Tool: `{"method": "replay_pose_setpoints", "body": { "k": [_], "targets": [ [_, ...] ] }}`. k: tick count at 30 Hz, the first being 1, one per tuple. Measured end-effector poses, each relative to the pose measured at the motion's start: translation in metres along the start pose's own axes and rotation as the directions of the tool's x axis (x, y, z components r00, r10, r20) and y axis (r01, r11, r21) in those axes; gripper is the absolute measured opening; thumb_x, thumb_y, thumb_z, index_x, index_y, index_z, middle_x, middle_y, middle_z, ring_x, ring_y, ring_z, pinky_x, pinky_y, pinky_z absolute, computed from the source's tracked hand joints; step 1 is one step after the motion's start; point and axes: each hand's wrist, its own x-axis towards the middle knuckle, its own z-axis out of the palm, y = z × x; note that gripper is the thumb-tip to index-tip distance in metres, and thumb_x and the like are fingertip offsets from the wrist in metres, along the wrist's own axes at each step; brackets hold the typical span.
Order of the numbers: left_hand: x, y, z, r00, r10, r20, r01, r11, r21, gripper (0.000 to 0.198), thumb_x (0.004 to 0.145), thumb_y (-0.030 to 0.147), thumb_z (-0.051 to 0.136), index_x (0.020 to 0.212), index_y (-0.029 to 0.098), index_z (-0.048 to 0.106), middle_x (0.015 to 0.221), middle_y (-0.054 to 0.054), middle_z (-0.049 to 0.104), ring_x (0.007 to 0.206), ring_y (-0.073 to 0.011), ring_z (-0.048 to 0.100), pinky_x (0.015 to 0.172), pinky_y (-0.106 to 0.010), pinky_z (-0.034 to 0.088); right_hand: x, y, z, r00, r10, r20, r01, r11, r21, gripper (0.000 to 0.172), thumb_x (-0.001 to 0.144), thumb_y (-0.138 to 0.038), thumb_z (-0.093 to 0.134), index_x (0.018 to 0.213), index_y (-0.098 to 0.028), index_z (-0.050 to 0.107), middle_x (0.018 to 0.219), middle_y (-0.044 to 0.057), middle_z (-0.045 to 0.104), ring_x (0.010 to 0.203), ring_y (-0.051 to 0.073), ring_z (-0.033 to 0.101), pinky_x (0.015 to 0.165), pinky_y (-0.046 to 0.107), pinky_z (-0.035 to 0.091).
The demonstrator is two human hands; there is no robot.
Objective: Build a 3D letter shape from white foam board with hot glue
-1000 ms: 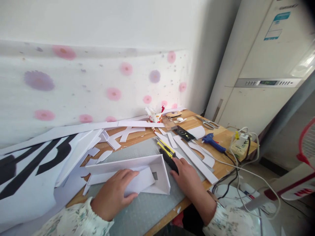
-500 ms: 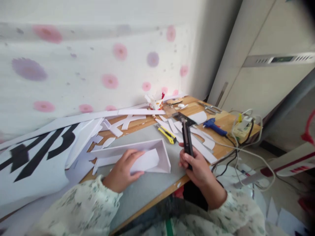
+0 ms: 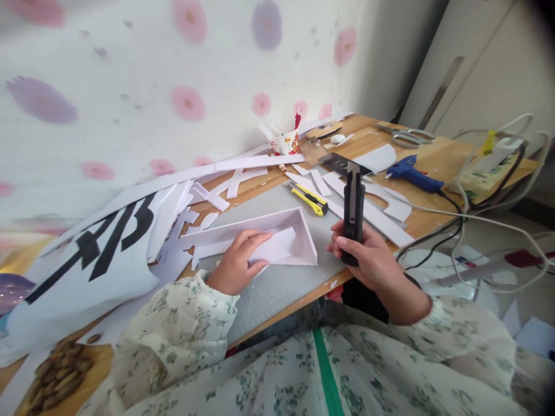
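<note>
My left hand (image 3: 238, 263) is closed with its thumb and fingers on a small white board piece (image 3: 280, 242). That piece lies across the open side of a shallow white foam-board box (image 3: 309, 237), which rests on a grey cutting mat (image 3: 260, 309). To the right, my right hand (image 3: 373, 254) grips a black utility knife (image 3: 353, 211), held upright above the table edge with its blade end pointing up. Behind the box a yellow utility knife (image 3: 309, 199) lies on the mat.
White board offcuts (image 3: 377, 216) spread over the wooden table. On the right are a blue glue gun (image 3: 414, 173), scissors (image 3: 407, 136) and a power strip (image 3: 485, 167) with tangled cords. A paper cup (image 3: 284, 143) stands at the back; a sheet with black strokes (image 3: 117, 237) lies left.
The camera has tipped downward, so the table sits higher in view and brown pieces show at lower left. Both hands keep their holds, with the knife turned a little more upright.
</note>
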Motion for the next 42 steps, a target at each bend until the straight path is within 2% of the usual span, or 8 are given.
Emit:
{"method": "replay_pose_setpoints", "body": {
  "k": [3,5,10,14,18,24,32,42],
  "targets": [
    [0.0,0.003,-0.002,0.999,0.05,-0.017,-0.05,0.999,-0.02,0.036,0.09,0.014,0.049,0.124,0.023,0.054,0.117,-0.007,0.057,0.11,-0.0195,0.056,0.097,-0.037,0.047,0.001,0.002,-0.001,1.0,-0.006,0.009,0.006,1.0,-0.027,0.026,0.075,-0.031,0.07,0.097,-0.021,0.059,0.069,-0.004,0.056,0.059,0.011,0.056,0.068,0.031,0.05],
    [0.0,0.005,-0.003,0.995,0.072,-0.068,-0.074,0.997,-0.031,0.032,0.09,0.013,0.049,0.12,0.022,0.056,0.112,-0.007,0.061,0.106,-0.0186,0.059,0.094,-0.036,0.049,0.001,0.002,0.0,1.0,-0.013,0.009,0.013,0.998,-0.069,0.026,0.076,-0.031,0.07,0.097,-0.021,0.059,0.072,-0.003,0.057,0.061,0.011,0.057,0.065,0.029,0.049],
    [0.001,0.01,0.001,0.988,0.042,-0.151,-0.055,0.995,-0.085,0.021,0.089,0.017,0.055,0.108,0.019,0.062,0.096,-0.006,0.069,0.091,-0.0174,0.065,0.085,-0.033,0.053,-0.002,0.0,0.003,0.995,-0.076,0.058,0.089,0.957,-0.276,0.023,0.079,-0.033,0.066,0.097,-0.021,0.059,0.084,0.0,0.062,0.066,0.012,0.058,0.063,0.028,0.048],
    [0.003,0.012,0.005,0.989,0.017,-0.149,-0.04,0.987,-0.154,0.012,0.087,0.018,0.057,0.096,0.018,0.066,0.092,-0.006,0.072,0.087,-0.0163,0.067,0.082,-0.03,0.054,-0.002,0.0,0.002,0.983,-0.132,0.127,0.177,0.871,-0.458,0.025,0.081,-0.034,0.064,0.101,-0.02,0.059,0.093,0.003,0.065,0.081,0.017,0.06,0.07,0.031,0.049],
    [0.003,0.012,0.007,0.993,-0.01,-0.121,-0.021,0.969,-0.246,0.01,0.086,0.019,0.06,0.092,0.018,0.067,0.089,-0.005,0.072,0.083,-0.0153,0.067,0.08,-0.029,0.055,0.0,0.0,0.002,0.973,-0.163,0.161,0.225,0.811,-0.54,0.027,0.083,-0.036,0.062,0.104,-0.02,0.06,0.096,0.005,0.065,0.084,0.019,0.061,0.075,0.033,0.049],
    [0.003,0.012,0.01,0.991,-0.057,-0.121,0.02,0.957,-0.29,0.011,0.084,0.017,0.062,0.093,0.018,0.068,0.09,-0.004,0.072,0.084,-0.015,0.067,0.078,-0.027,0.055,-0.001,-0.003,0.006,0.963,-0.205,0.177,0.27,0.774,-0.573,0.025,0.082,-0.036,0.061,0.1,-0.019,0.06,0.094,0.003,0.066,0.086,0.019,0.061,0.078,0.033,0.048],
    [0.004,0.011,0.012,0.99,-0.096,-0.102,0.063,0.956,-0.287,0.015,0.083,0.015,0.062,0.097,0.018,0.069,0.092,-0.004,0.072,0.085,-0.0147,0.068,0.076,-0.024,0.055,-0.001,-0.004,0.011,0.966,-0.175,0.189,0.256,0.731,-0.633,0.025,0.082,-0.036,0.061,0.099,-0.017,0.059,0.088,0.003,0.067,0.078,0.018,0.061,0.072,0.03,0.047],
    [0.004,0.01,0.016,0.987,-0.101,-0.126,0.056,0.945,-0.323,0.015,0.083,0.018,0.062,0.097,0.018,0.069,0.094,-0.005,0.073,0.087,-0.0162,0.069,0.079,-0.027,0.056,-0.001,-0.003,0.012,0.973,-0.155,0.172,0.23,0.741,-0.631,0.026,0.082,-0.036,0.06,0.099,-0.017,0.058,0.084,0.004,0.065,0.077,0.019,0.061,0.072,0.032,0.046]
  ]
}}
